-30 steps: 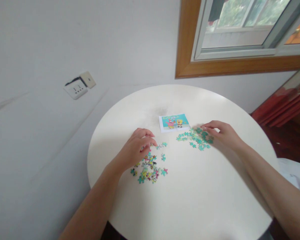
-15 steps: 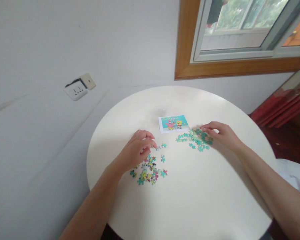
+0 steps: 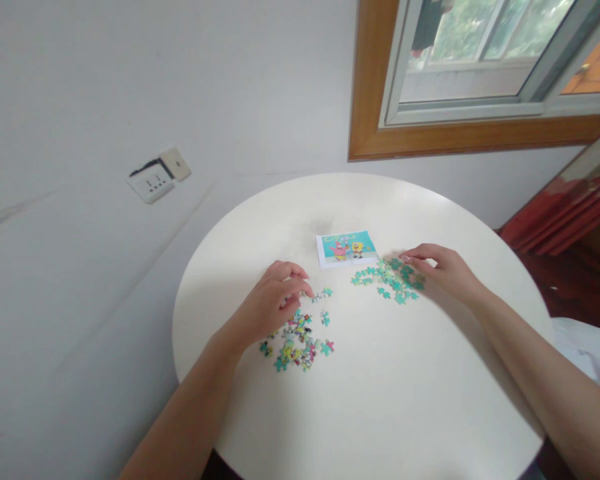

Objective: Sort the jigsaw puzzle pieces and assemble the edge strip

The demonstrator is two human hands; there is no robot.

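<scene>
My left hand [image 3: 275,298] is over the upper edge of a heap of mixed-colour puzzle pieces [image 3: 295,347], fingers apart and curved, one fingertip beside a small white-and-teal piece [image 3: 326,292]. Just below that lies another loose piece [image 3: 325,317]. My right hand [image 3: 437,267] rests at the upper right of a spread of mostly teal pieces [image 3: 390,279], its thumb and forefinger close together; whatever may be between them is too small to make out. Between the hands, farther back, a picture card [image 3: 347,249] with cartoon figures lies flat.
The round white table [image 3: 380,400] stands against a pale wall with a socket [image 3: 151,182]. A wood-framed window [image 3: 365,80] is at the upper right. Red curtains [image 3: 565,210] hang at the right, above a white object [image 3: 587,347] beside the table.
</scene>
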